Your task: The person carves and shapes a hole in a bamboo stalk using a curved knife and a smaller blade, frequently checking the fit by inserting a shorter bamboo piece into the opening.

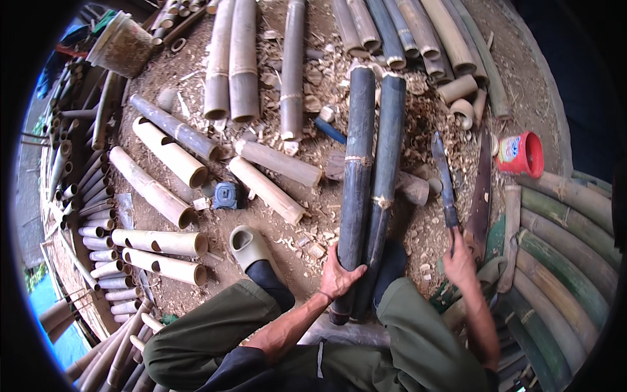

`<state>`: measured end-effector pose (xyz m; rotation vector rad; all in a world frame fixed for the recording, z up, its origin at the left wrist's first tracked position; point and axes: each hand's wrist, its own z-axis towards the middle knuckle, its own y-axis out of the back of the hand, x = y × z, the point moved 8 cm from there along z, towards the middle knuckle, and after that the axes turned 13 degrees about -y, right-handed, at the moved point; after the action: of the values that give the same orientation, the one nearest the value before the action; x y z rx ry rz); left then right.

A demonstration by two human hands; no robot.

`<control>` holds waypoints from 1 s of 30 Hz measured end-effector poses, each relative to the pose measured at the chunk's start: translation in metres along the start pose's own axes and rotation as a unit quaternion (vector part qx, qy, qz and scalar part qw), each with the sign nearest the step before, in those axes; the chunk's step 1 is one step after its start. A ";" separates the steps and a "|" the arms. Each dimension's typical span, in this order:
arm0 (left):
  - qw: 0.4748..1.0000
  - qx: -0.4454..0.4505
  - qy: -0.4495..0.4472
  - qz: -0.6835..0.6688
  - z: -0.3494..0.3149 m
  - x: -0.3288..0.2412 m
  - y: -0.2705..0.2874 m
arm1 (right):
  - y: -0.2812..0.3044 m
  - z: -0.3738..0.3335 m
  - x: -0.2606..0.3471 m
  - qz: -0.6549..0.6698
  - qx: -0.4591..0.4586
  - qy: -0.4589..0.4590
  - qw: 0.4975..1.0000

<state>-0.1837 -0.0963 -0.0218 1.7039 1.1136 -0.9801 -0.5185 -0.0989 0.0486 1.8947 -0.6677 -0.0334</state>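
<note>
Between my knees, two dark bamboo poles stretch side by side away from me: the left pole (356, 130) and the right pole (388, 144). My left hand (341, 273) is closed around the left pole near its close end, the thumb lying across it toward the right pole. Off to the right, my right hand (460, 259) is wrapped around the handle of a long-bladed knife (445, 179). The blade points away from me, apart from both poles. Beneath the poles' far half lies a short log (413, 189), partly hidden by them.
Cut bamboo tubes (160, 242), some with holes, lie at left near a blue tape measure (225, 195). Beside the knife is a dark saw-like blade (481, 202), then a red tub (528, 155). Longer poles (245, 78) lie beyond; wood shavings (424, 111) litter the dirt.
</note>
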 end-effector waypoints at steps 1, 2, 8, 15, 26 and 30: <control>1.000 -0.010 0.009 0.000 -0.001 -0.002 0.007 | -0.021 -0.006 -0.004 -0.003 -0.056 0.057 0.997; 0.999 -0.026 -0.006 -0.026 0.004 -0.005 0.015 | -0.043 -0.009 -0.008 0.023 -0.029 0.034 0.999; 0.974 -0.035 -0.028 -0.223 0.063 -0.044 0.077 | -0.100 -0.036 -0.021 0.047 -0.036 -0.054 0.997; 0.918 0.019 0.022 -0.396 0.071 -0.055 0.102 | -0.112 -0.054 -0.033 0.042 -0.071 -0.068 0.994; 0.981 -0.143 -0.116 -0.066 0.153 -0.070 0.182 | -0.158 -0.085 -0.095 0.014 -0.108 -0.111 0.988; 0.982 -0.138 -0.109 0.074 0.229 -0.096 0.217 | -0.144 -0.090 -0.084 0.009 -0.097 -0.118 0.988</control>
<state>-0.0424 -0.3878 0.0415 1.3987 0.9184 -0.8519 -0.4981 0.0545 -0.0609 1.7112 -0.8121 -0.3041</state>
